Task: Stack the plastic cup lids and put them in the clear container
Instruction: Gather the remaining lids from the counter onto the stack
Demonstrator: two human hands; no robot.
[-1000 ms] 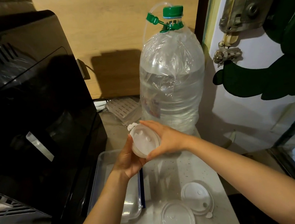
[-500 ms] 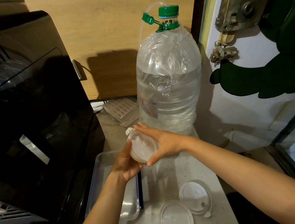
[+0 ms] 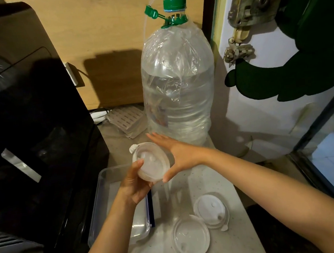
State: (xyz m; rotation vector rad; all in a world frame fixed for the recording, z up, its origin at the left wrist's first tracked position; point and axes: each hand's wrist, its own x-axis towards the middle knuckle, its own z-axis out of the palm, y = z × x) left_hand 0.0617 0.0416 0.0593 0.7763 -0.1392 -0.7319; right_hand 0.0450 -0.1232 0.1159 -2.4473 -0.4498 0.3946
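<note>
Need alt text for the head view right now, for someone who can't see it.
Both hands hold a stack of plastic cup lids above the clear container: left hand underneath, right hand against its side. Two more lids lie on the counter, near a large water bottle.

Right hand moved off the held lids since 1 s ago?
Yes. The right hand has opened and pulled right of the lid stack, toward the water bottle.

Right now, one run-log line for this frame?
phase: stacking | left hand: holds lid stack | right hand: open, palm on stack | loose lids on counter: two | clear container: no lids visible
</note>
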